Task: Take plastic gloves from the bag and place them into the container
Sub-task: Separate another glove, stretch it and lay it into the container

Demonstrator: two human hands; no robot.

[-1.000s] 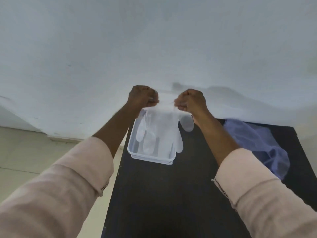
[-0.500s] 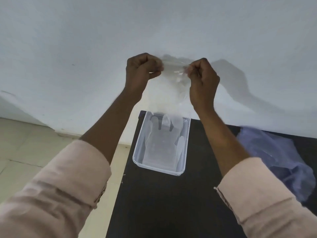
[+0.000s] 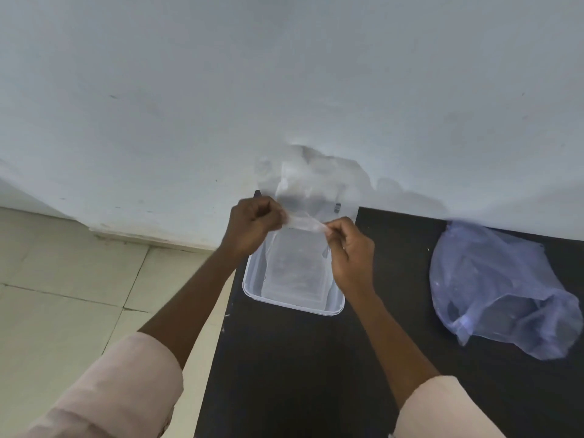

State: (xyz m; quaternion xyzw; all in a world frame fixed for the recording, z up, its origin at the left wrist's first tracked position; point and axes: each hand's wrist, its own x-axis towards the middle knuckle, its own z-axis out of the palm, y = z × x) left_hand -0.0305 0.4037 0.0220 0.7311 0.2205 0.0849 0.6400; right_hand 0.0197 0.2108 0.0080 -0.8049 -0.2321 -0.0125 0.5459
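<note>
A clear plastic glove (image 3: 311,188) billows upward above the clear rectangular container (image 3: 252,279), its edge stretched between both hands. My left hand (image 3: 252,226) pinches the glove's left end just above the container's far left corner. My right hand (image 3: 350,248) pinches the right end over the container's right side. The container stands on the black table (image 3: 316,358) near its left edge, with flat clear plastic lying inside. The bluish plastic bag (image 3: 499,289) lies crumpled on the table to the right, apart from both hands.
A pale wall (image 3: 284,90) rises directly behind the table. Tiled floor (image 3: 79,295) lies to the left, beyond the table's left edge. Pink sleeves cover both forearms near the bottom of the view.
Both hands have come down from high against the wall to just above the container, still holding the glove. The glove now balloons upward behind them instead of hanging down.
</note>
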